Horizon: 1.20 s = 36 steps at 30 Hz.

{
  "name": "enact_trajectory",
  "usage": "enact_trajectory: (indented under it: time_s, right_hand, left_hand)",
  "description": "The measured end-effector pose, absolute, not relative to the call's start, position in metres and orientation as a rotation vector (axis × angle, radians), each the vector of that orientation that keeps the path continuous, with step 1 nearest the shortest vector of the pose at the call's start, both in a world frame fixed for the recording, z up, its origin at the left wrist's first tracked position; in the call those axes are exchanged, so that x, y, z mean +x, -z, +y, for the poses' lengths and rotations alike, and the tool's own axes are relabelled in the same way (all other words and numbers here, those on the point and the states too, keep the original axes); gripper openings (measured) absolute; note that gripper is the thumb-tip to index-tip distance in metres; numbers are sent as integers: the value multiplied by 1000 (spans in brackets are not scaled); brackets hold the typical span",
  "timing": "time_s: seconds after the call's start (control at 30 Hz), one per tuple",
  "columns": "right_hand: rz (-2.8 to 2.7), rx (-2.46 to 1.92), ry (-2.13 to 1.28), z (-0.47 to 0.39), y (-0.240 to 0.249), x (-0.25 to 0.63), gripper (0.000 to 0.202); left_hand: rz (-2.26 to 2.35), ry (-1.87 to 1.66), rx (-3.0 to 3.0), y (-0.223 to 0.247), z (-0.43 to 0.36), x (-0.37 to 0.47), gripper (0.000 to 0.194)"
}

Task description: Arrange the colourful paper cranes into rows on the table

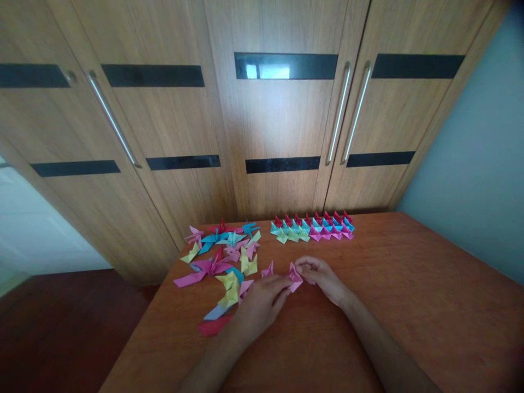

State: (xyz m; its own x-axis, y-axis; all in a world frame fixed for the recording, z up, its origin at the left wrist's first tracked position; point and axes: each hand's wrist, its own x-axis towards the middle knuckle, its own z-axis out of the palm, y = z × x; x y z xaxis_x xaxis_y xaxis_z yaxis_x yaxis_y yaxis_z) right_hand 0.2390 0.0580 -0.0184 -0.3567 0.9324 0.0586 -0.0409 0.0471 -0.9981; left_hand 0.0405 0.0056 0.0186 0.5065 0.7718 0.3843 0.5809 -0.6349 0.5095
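Between my two hands, above the middle of the table, is a pink folded paper piece (294, 277). My left hand (262, 303) pinches its left side with closed fingers. On its right side, my right hand (321, 277) has its fingers pressed together on the paper's edge. Another pink folded piece (267, 269) stands just behind my left hand. A loose pile of folded paper pieces in several colours lies to the left, with a yellow one (230, 289) and a magenta one (210, 266) among them.
Neat rows of small folded papers, red, blue, green and magenta (325, 233), stand at the back of the brown table (393, 273). Behind the table rises a wooden wardrobe (278, 114) with metal handles. A pale blue wall (470, 164) is on the right.
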Motion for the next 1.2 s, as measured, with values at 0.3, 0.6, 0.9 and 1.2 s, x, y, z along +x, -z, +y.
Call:
enact_trajectory:
  time_s: [0.3,0.6,0.9,1.2]
  right_hand:
    - [-1470,-920,-1560,56,19,240,33]
    - [-1479,-964,-1610,56,17,244,33]
    - [-1545,-894,-1630,58,15,246,36]
    - [-1564,-876,-1592,58,18,248,29]
  left_hand:
    - [1075,-794,2445,-20,5,42,28]
    - [1091,-763,2450,-14,-4,51,20]
    - [1132,-924,2434,-1,-9,54,24]
    - [1169,-1008,2385,4,-7,49,27]
